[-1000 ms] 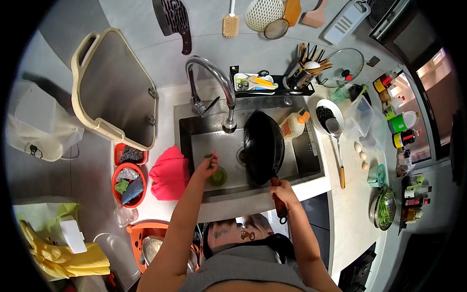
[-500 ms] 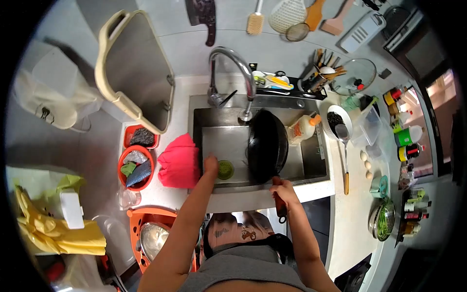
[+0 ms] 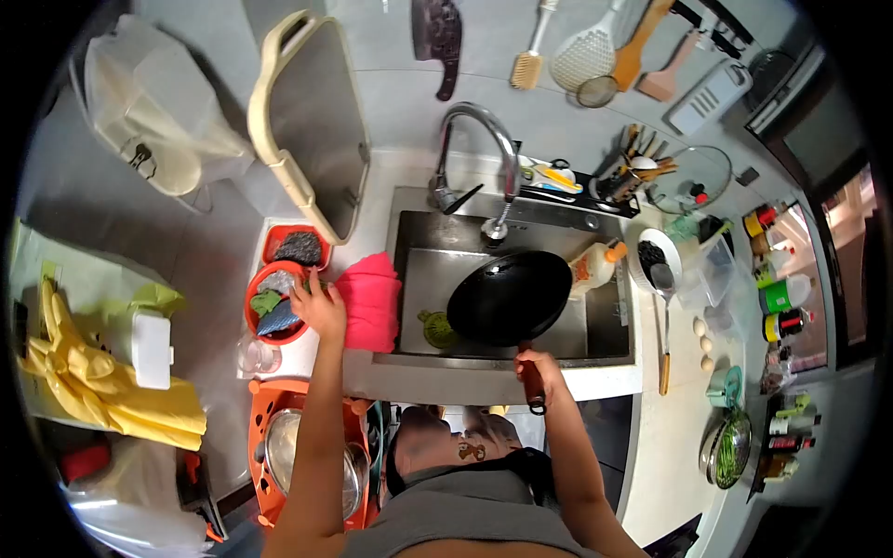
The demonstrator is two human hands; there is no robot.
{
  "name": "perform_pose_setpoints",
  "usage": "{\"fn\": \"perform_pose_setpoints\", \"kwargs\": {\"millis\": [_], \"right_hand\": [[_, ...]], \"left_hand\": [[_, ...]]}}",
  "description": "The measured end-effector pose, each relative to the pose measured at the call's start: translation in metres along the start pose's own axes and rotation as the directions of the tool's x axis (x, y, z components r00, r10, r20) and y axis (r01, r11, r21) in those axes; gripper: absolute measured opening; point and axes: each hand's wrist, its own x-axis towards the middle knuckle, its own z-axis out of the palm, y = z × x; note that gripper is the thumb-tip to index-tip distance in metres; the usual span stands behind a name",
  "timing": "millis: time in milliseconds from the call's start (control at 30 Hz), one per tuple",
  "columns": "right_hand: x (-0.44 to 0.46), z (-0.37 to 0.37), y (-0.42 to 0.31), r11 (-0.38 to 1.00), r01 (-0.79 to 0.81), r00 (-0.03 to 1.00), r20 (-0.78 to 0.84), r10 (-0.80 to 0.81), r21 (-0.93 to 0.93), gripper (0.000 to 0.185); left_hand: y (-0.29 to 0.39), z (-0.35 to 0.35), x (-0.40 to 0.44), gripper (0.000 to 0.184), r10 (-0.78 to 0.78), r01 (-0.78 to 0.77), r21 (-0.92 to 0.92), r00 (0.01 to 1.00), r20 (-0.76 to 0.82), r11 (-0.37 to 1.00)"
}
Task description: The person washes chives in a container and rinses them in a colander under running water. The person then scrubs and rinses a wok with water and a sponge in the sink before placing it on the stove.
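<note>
My right hand (image 3: 539, 368) is wrapped around the brown handle of a black wok (image 3: 510, 296). The wok rests over the sink (image 3: 419, 270), below the tall chrome faucet (image 3: 484, 121). My left hand (image 3: 322, 311) reaches over the right edge of a round red basin (image 3: 251, 307), its fingers spread apart. Inside the basin lie a green cloth (image 3: 266, 303), a blue cloth (image 3: 277, 318) and a silvery scrubber, partly hidden by my fingers. A pink cloth (image 3: 370, 303) lies between that hand and the sink. Left of the wok, a green round scrubber (image 3: 435, 329) sits in the sink.
An orange-capped bottle (image 3: 592, 270) stands at the sink's right side. A white bowl (image 3: 659, 260) with dark food and a ladle (image 3: 664, 316) rest on the right counter, near several eggs. A cutting board (image 3: 312, 130) leans at the left; a cleaver (image 3: 437, 42) hangs above.
My left hand has left the area by the green scrubber and moved left to the red basin. The wok has swung leftward in the sink, my right hand still on its handle.
</note>
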Motion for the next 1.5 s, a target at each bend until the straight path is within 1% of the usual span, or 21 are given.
{"fn": "perform_pose_setpoints", "kwargs": {"millis": [67, 200, 267, 333, 367, 433, 467, 533, 567, 667, 700, 767, 867, 967, 1100, 1133, 1233, 1267, 1367, 1400, 1500], "right_hand": [[-0.008, 0.005, 0.004, 0.996, 0.081, 0.995, -0.056, -0.083, -0.041, 0.011], [-0.031, 0.012, 0.005, 0.964, 0.195, 0.961, -0.161, -0.225, -0.182, 0.017], [-0.039, 0.009, 0.009, 0.918, 0.288, 0.918, -0.194, -0.346, -0.273, 0.016], [-0.042, 0.000, 0.012, 0.870, 0.334, 0.884, -0.200, -0.422, -0.362, 0.018], [-0.044, -0.005, 0.012, 0.842, 0.354, 0.865, -0.200, -0.460, -0.407, 0.019], [-0.055, -0.008, 0.007, 0.821, 0.397, 0.836, -0.207, -0.508, -0.411, 0.021], [-0.063, -0.009, 0.002, 0.819, 0.411, 0.831, -0.204, -0.517, -0.399, 0.021], [-0.074, -0.018, -0.004, 0.837, 0.433, 0.855, -0.142, -0.499, -0.334, 0.021], [-0.081, -0.022, -0.004, 0.859, 0.419, 0.864, -0.163, -0.477, -0.295, 0.021], [-0.104, -0.035, -0.001, 0.915, 0.359, 0.904, -0.174, -0.390, -0.185, 0.025], [-0.108, -0.041, 0.004, 0.921, 0.374, 0.908, -0.158, -0.387, -0.107, 0.027], [-0.119, -0.054, 0.017, 0.916, 0.398, 0.913, -0.123, -0.390, 0.052, 0.031], [-0.138, -0.076, 0.039, 0.879, 0.439, 0.898, -0.075, -0.433, 0.188, 0.036], [-0.161, -0.100, 0.069, 0.825, 0.465, 0.880, -0.066, -0.470, 0.322, 0.040], [-0.206, -0.134, 0.116, 0.772, 0.510, 0.854, -0.113, -0.508, 0.379, 0.042], [-0.218, -0.143, 0.129, 0.758, 0.522, 0.847, -0.132, -0.515, 0.391, 0.042], [-0.258, -0.171, 0.168, 0.710, 0.562, 0.823, -0.197, -0.533, 0.424, 0.042], [-0.270, -0.181, 0.182, 0.693, 0.580, 0.811, -0.222, -0.541, 0.428, 0.042], [-0.307, -0.207, 0.227, 0.653, 0.630, 0.776, -0.309, -0.550, 0.422, 0.042], [-0.318, -0.214, 0.240, 0.639, 0.647, 0.763, -0.337, -0.553, 0.416, 0.042], [-0.352, -0.230, 0.278, 0.578, 0.696, 0.718, -0.434, -0.544, 0.425, 0.044]], "left_hand": [[0.015, -0.004, -0.004, 0.021, 0.097, -0.094, -0.174, 0.995, 0.007, 0.980], [0.062, 0.020, -0.046, 0.012, 0.178, -0.036, -0.469, 0.948, 0.264, 0.883], [0.092, 0.021, -0.063, 0.010, 0.235, 0.023, -0.551, 0.890, 0.392, 0.834], [0.115, 0.020, -0.075, 0.017, 0.282, 0.025, -0.463, 0.763, 0.582, 0.886], [0.123, 0.021, -0.079, 0.021, 0.295, 0.013, -0.416, 0.687, 0.664, 0.909], [0.127, 0.056, -0.101, 0.039, 0.326, 0.361, -0.450, 0.354, 0.876, 0.817], [0.131, 0.067, -0.108, 0.048, 0.366, 0.521, -0.393, 0.160, 0.917, 0.758], [0.154, 0.050, -0.112, 0.063, 0.308, 0.788, -0.114, -0.099, 0.946, 0.605], [0.167, 0.038, -0.115, 0.071, 0.301, 0.861, 0.055, -0.236, 0.924, 0.506], [0.195, 0.009, -0.132, 0.077, 0.429, 0.762, 0.064, -0.431, 0.794, 0.645], [0.203, -0.003, -0.139, 0.081, 0.483, 0.758, 0.049, -0.463, 0.744, 0.651], [0.220, -0.022, -0.152, 0.089, 0.478, 0.724, 0.027, -0.481, 0.735, 0.689], [0.240, -0.068, -0.163, 0.095, 0.427, 0.745, -0.023, -0.356, 0.831, 0.666], [0.251, -0.089, -0.187, 0.096, 0.443, 0.765, -0.070, -0.293, 0.848, 0.640], [0.270, -0.126, -0.227, 0.084, 0.564, 0.697, -0.238, -0.283, 0.776, 0.677], [0.278, -0.139, -0.246, 0.075, 0.570, 0.757, -0.255, -0.184, 0.801, 0.602], [0.296, -0.172, -0.290, 0.061, 0.566, 0.700, -0.288, -0.200, 0.800, 0.654], [0.302, -0.192, -0.304, 0.048, 0.536, 0.727, -0.268, -0.160, 0.829, 0.632], [0.316, -0.225, -0.355, 0.041, 0.602, 0.756, -0.258, -0.216, 0.768, 0.601], [0.321, -0.232, -0.374, 0.034, 0.626, 0.761, -0.263, -0.230, 0.745, 0.593], [0.340, -0.286, -0.403, 0.030, 0.589, 0.652, -0.279, -0.319, 0.743, 0.705]]}}
